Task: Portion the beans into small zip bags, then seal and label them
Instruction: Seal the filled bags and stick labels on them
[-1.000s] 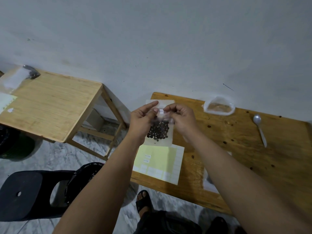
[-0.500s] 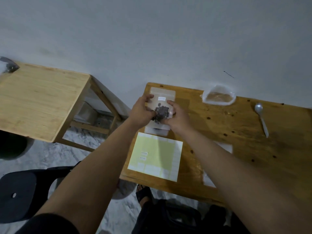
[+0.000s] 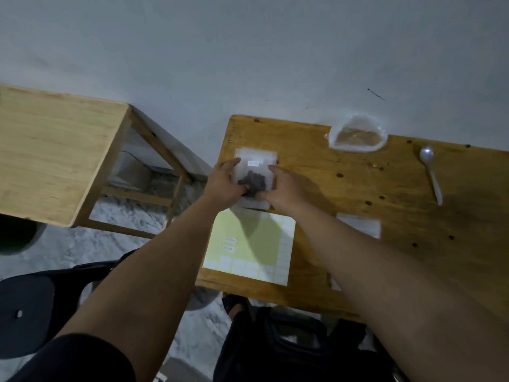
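Both hands are down on the filled zip bag (image 3: pixel 263 157), which lies flat at about ten o'clock on the wooden surface (image 3: pixel 399 216), close to the wall. The left hand (image 3: pixel 224 184) sits at the bag's nine o'clock side and the right hand (image 3: pixel 282 187) at its three o'clock side. Each grip is spread, with the forefinger straight along the bag's edge and the thumb against the beans (image 3: pixel 253 181). I'd say the job here is settling the bag: press lightly, push the heap of beans out level, and keep the small white label (image 3: pixel 253 163) at twelve o'clock facing up and unwrinkled. The bag is thin, clear, slippery film, and the beans are small, dark and round, so they will roll if squeezed. At six o'clock of the bag lies a pale yellow label sheet (image 3: pixel 248 238), mostly peeled. A white plastic spoon (image 3: pixel 431 175) lies at two o'clock, and a crumpled open plastic bag (image 3: pixel 357 137) sits at one.
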